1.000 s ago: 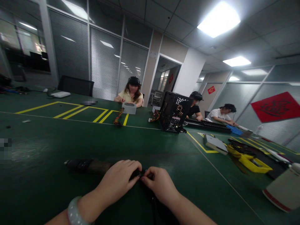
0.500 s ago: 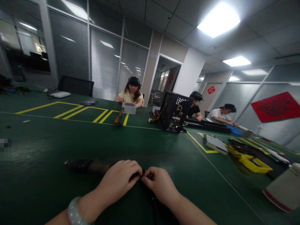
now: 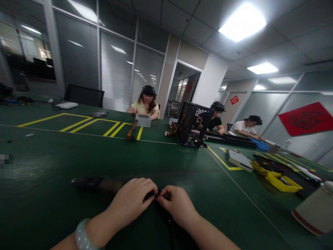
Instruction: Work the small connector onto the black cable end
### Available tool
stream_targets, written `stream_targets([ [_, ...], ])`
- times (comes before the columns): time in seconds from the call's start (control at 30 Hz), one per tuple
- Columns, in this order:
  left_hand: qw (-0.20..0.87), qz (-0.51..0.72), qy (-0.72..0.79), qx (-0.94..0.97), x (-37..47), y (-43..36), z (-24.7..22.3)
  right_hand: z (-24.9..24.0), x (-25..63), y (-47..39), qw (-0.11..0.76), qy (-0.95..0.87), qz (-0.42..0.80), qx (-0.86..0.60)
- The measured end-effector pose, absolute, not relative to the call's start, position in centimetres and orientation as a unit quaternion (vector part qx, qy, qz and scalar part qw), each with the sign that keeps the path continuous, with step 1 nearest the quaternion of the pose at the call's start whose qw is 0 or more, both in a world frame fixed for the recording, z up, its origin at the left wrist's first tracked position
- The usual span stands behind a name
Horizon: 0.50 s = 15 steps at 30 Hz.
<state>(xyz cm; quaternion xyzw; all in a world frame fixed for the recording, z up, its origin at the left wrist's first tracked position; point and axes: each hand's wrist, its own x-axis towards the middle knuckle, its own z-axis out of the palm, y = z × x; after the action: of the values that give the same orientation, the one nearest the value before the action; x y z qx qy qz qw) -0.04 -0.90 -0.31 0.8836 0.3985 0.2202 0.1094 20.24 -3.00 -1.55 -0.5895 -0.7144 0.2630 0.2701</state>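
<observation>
My left hand [image 3: 137, 194] and my right hand [image 3: 178, 205] meet low in the middle of the head view, just above the green table [image 3: 109, 225]. Both are closed, thumbs and fingertips pinched together and almost touching. A small dark piece shows between the fingertips, too little of it to name. Left of my left hand lies a dark cylindrical tool [image 3: 97, 184] with a thin metal tip pointing left; its right end is hidden by that hand. Beneath my right hand, a dark, cable-like strip [image 3: 170, 225] runs toward the bottom edge.
A black computer case [image 3: 195, 123] stands across the table. Beyond it sit several people, one behind a grey power supply [image 3: 143, 120] with loose wires. At right are a grey box-shaped drive [image 3: 239, 160], a yellow tray [image 3: 283, 182] and a white container [image 3: 316, 210].
</observation>
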Motion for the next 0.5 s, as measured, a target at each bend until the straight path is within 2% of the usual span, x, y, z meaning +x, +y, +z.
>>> stream_targets([
  [0.5,0.103,0.219,0.380,0.893,0.05,-0.82,-0.48,-1.30,20.14,-3.27,0.265,-0.718,0.258,-0.590],
])
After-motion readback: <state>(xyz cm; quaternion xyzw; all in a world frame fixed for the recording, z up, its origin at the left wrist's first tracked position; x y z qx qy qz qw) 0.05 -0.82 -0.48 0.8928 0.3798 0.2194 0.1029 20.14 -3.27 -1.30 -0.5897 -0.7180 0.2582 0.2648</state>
